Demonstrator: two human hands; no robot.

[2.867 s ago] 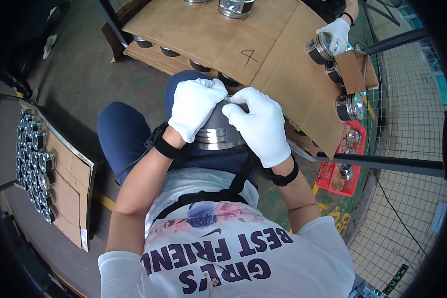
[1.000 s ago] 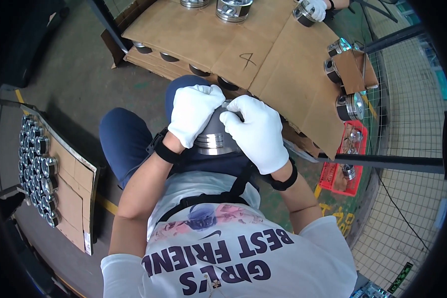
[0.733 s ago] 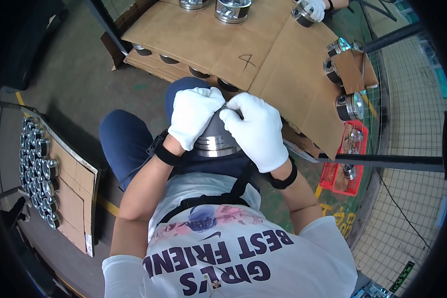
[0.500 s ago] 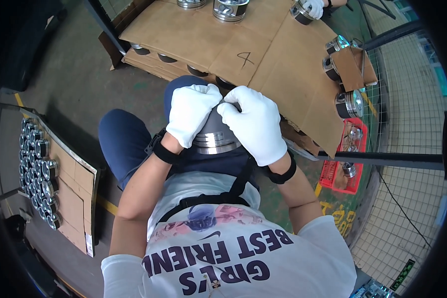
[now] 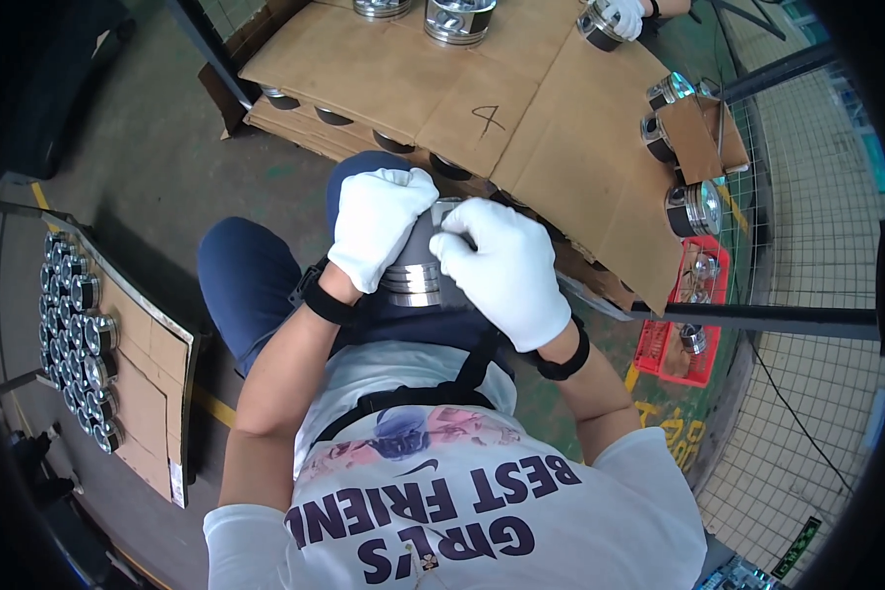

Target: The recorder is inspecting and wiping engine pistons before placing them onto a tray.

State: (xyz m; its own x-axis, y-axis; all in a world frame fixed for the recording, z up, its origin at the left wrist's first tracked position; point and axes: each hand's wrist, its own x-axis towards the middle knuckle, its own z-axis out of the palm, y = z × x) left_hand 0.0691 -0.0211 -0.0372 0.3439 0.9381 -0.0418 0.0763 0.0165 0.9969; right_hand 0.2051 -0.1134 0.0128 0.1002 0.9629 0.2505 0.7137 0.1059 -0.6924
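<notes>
A metal piston (image 5: 412,282) with a dark grey skirt and bright ring grooves is held in front of my lap, between my two white-gloved hands. My left hand (image 5: 379,226) is closed on its left side, with the fingertips hidden behind the glove. At the piston's right side, my right hand (image 5: 506,265) has its thumb and fingers curled together in a pinch. Whatever they may hold cannot be made out. A blurred grey patch shows between that hand and the ring grooves.
Ahead is a cardboard-covered table (image 5: 462,113) with pistons (image 5: 459,20) on top and more under its edge. A co-worker's gloved hand (image 5: 621,17) touches another piston there. At right stands a red basket (image 5: 649,344); at left, a cardboard-lined stand (image 5: 147,393) holds several pistons.
My right hand has shifted slightly down toward me along the piston, exposing more of its far end. My left hand keeps its hold nearly unmoved.
</notes>
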